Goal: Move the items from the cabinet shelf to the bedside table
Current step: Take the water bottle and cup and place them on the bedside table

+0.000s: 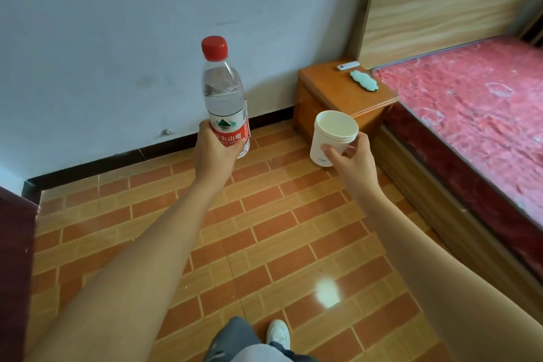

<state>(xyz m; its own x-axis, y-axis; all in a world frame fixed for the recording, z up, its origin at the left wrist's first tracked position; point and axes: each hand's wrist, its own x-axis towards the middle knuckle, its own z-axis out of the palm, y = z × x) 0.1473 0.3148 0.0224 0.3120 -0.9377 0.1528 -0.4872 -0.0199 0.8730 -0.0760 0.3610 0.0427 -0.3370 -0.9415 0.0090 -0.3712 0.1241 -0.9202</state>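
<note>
My left hand (213,151) grips a clear water bottle (224,94) with a red cap and red label, held upright in front of me. My right hand (351,157) holds a white plastic jar (332,135) by its side, its open mouth tilted toward me. Both are in the air above the floor, left of the orange wooden bedside table (329,88) that stands ahead to the right against the bed. On the table top lie a white remote (348,65) and a pale green flat object (363,82).
A bed with a red mattress (476,114) and a wooden headboard (446,6) fills the right side. The floor (264,229) is orange brick-patterned tile. A pale wall with a dark skirting runs behind. A dark red panel (14,258) stands at the left edge.
</note>
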